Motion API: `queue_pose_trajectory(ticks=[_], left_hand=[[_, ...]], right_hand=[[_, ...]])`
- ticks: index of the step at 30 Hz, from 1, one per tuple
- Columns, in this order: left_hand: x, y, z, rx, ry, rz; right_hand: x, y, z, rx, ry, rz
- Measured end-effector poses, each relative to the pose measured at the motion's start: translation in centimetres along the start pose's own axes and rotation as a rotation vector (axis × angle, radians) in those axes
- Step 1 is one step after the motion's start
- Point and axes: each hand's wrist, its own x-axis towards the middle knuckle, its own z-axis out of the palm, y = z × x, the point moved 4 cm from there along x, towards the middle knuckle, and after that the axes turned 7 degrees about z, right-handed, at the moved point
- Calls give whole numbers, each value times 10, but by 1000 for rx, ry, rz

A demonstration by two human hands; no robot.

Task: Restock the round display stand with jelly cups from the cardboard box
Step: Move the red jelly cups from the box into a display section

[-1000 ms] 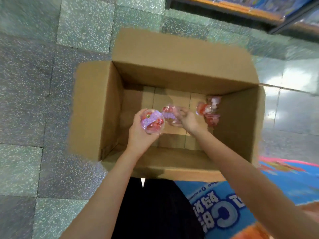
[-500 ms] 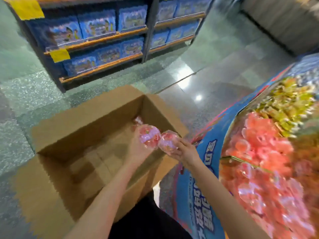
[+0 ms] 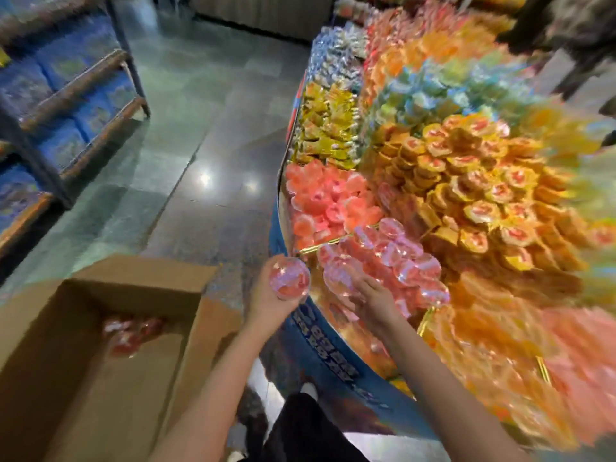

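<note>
My left hand (image 3: 266,300) grips a clear red jelly cup (image 3: 289,277) just outside the blue rim (image 3: 328,341) of the round display stand. Over the stand's near edge, my right hand (image 3: 375,300) holds a second jelly cup (image 3: 340,273) against a pile of the same clear red cups (image 3: 396,253). The open cardboard box (image 3: 110,371) sits on the floor at lower left with a few red cups (image 3: 128,331) left inside it.
The stand is heaped with pink sweets (image 3: 325,201), orange cups (image 3: 473,195) and yellow packets (image 3: 328,128). A shelf unit (image 3: 66,105) with blue packs stands at the left. Grey tiled floor (image 3: 206,135) lies between shelf and stand. My shoe (image 3: 308,388) shows below.
Both hands have lifted out of the box with one cup each and swung right to the stand. The view has turned from the box to the display.
</note>
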Motion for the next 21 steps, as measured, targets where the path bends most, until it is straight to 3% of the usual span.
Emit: queue_pose_trajectory(ticks=[9,21], left_hand=[[13,-3,127,31,-228,-62],[22,-22,201,84,-376,-129]], right_hand=[[23,-3,-128,320,242,118],[72,10,-187,376,397,228]])
